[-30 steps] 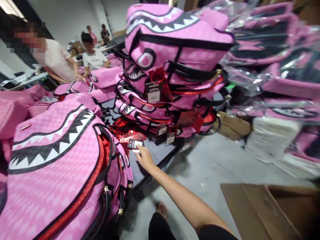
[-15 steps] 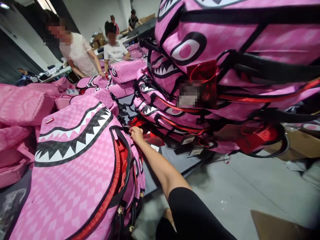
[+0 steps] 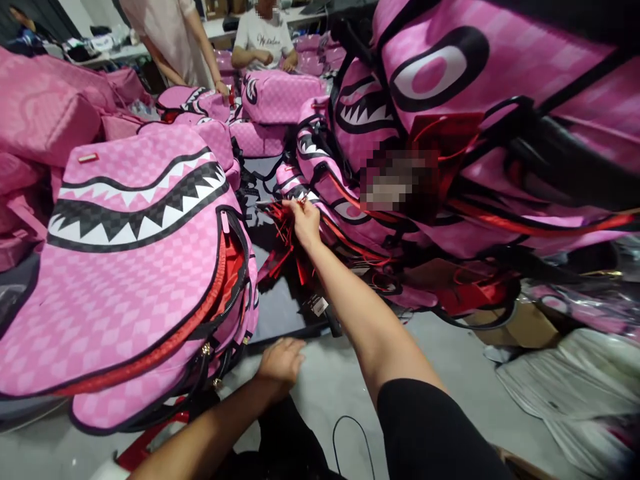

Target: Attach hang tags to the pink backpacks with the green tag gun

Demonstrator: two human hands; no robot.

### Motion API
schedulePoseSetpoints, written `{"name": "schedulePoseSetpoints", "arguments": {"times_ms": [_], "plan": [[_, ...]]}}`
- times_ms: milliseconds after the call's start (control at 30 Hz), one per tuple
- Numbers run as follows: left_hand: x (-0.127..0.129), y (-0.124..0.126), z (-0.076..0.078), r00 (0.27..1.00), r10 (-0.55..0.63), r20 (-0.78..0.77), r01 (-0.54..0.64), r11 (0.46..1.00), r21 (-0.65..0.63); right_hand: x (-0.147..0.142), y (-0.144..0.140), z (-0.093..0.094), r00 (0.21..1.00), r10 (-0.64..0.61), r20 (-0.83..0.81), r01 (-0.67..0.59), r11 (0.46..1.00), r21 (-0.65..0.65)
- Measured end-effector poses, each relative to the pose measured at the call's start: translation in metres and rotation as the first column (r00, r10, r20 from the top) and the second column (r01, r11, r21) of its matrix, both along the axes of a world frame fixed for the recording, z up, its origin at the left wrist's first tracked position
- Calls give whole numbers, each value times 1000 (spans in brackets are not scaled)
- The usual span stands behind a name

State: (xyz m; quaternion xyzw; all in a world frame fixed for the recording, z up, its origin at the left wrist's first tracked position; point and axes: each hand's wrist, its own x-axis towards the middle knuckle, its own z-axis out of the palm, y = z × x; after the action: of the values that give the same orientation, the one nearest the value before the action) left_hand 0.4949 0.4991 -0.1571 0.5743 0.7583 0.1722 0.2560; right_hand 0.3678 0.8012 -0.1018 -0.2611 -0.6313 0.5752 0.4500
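My right hand (image 3: 305, 223) is closed on a bunch of red strings (image 3: 286, 243) above the table, between the open backpack and the stacked ones. A thin pointed thing (image 3: 267, 202) sticks out to the left of its fingers; its kind is unclear. Below hangs or lies a black tag with a white label (image 3: 319, 305). My left hand (image 3: 283, 363) is in the air near the table's front edge, fingers loosely bent, with nothing seen in it. Left of it lies a pink checkered backpack (image 3: 135, 287) with a shark-mouth print, its red-lined zip partly undone.
Pink backpacks (image 3: 435, 73) are stacked high on the right, red tags hanging from them. More pink bags (image 3: 45, 113) are piled on the left. Two people (image 3: 263, 40) stand across the table. Cardboard (image 3: 530, 330) and plastic-wrapped things (image 3: 555, 373) lie on the floor at right.
My left hand has come into view at the bottom. My right hand has moved off the open backpack's edge, rightward, with the red strings now in its fingers. The view has tilted down.
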Motion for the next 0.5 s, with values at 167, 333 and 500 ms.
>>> {"name": "schedulePoseSetpoints", "arguments": {"times_ms": [167,333,500], "plan": [[3,75,-40,963,-202,-179,203,979,-13,12,13,7,996,0,-88,0,1000,-4],[-29,95,-72,944,-177,-280,174,984,-33,31,14,2,986,2,-164,4,999,36],[-29,85,-73,950,-147,-275,156,988,13,40,11,24,984,-20,-179,52,983,175]]}}
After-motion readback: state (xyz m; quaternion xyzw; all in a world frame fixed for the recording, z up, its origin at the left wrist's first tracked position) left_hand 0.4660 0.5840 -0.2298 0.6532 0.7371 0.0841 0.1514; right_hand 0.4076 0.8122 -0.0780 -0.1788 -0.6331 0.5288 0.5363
